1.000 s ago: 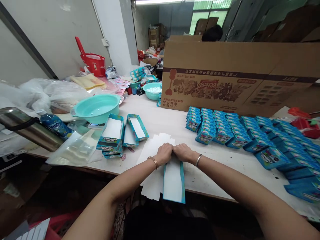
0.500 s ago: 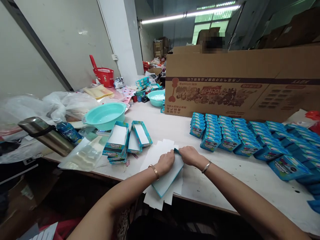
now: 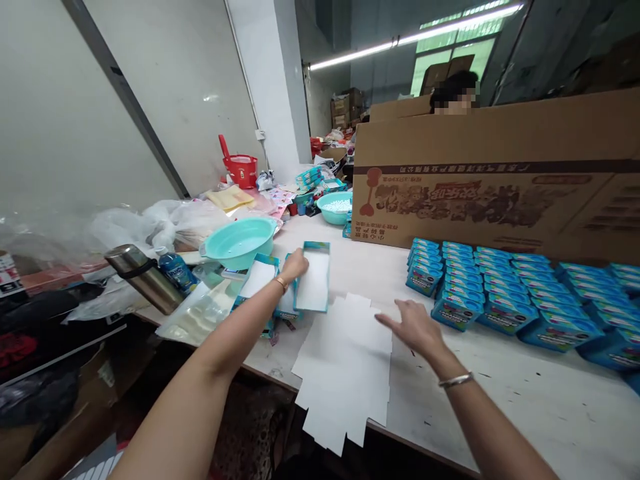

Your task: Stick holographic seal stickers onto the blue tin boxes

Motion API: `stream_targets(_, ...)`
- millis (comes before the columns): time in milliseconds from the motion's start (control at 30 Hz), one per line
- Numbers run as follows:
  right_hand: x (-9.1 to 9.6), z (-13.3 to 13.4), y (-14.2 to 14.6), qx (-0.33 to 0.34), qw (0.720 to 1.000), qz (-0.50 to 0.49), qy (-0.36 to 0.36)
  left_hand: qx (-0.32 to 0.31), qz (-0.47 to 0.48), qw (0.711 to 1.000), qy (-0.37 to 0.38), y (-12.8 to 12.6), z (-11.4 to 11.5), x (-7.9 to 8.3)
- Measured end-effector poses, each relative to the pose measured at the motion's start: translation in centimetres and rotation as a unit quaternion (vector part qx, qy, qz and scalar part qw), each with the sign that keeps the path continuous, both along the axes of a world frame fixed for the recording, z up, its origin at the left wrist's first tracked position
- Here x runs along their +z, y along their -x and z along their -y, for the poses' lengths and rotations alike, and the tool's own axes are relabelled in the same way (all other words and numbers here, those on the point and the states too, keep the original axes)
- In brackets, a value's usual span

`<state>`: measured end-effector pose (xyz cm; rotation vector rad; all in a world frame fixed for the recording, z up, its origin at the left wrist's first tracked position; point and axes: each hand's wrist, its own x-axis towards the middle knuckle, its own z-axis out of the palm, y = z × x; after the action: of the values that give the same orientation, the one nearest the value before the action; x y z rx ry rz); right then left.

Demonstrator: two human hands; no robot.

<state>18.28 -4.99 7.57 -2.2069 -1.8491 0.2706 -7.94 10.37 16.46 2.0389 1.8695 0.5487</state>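
Now you've split your hands. A second ago both were pinched together on one flat piece at the near edge of the surface (image 3: 525, 400). Your left hand (image 3: 295, 265) has since swung out to the left, gripping the tray (image 3: 314, 280) by its near-left side. The tray is held just above the stack of finished trays (image 3: 256, 279) beside the teal basin (image 3: 239, 241).

Going by its shape, the folding on this one is done: it's a shallow, long open box with stiff walls, white inside and bright blue on the rim.

Your right hand (image 3: 413, 327) has let go. It's open, palm down and fingers spread, with the fingertips at the far right corner of the blanks (image 3: 350, 360). I can't tell whether they touch.

Those blanks are thin matte white card, die-cut with notched tabs. They're fanned loosely and overhang the near edge.

To your right, the glossy blue boxes (image 3: 475, 287) stand in tight rows in front of the big brown corrugated carton (image 3: 490, 193).

On the left are a brushed-steel flask (image 3: 143, 277), a blue bottle (image 3: 175, 268) and some crumpled clear plastic bags (image 3: 150, 223).
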Motion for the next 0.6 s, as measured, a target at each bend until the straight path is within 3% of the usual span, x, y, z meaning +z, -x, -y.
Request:
stream_targets(100,-3.9,1.7,2.5,-0.024,0.999,0.010,0.034,0.021,0.006,0.998,-0.054,0.0,0.0,0.5)
stream_targets(167,-6.0,2.4,3.7,-0.035,0.999,0.000,0.041,-0.014,0.025,0.995,-0.094,-0.9,3.1,-1.7)
stream_targets(200,-6.7,2.6,4.0,-0.039,0.998,-0.006,0.039,-0.046,0.040,0.992,-0.107,-1.2,5.3,-3.5)
stream_targets(267,-7.5,2.8,4.0,-0.042,0.999,-0.016,0.027,-0.174,0.142,0.966,-0.128,-1.4,9.9,-8.2)
stream_targets(300,-7.6,2.9,3.9,-0.043,0.999,-0.020,0.017,-0.194,0.170,0.958,-0.124,-1.2,11.9,-10.7)
stream_targets(367,-7.6,3.1,3.7,-0.042,0.999,-0.019,-0.011,-0.146,0.185,0.967,-0.097,-0.5,14.9,-15.2)
stream_targets(433,-7.6,3.4,3.6,-0.034,0.998,-0.019,-0.053,-0.074,0.193,0.976,-0.064,-0.2,16.4,-18.1)
stream_targets(500,-7.6,3.7,3.7,-0.026,0.994,-0.034,-0.097,-0.034,0.209,0.977,-0.032,-0.7,17.0,-19.2)
stream_targets(600,-7.5,3.7,3.4,-0.024,0.983,-0.116,-0.142,-0.036,0.249,0.968,0.015,-2.4,17.5,-18.7)
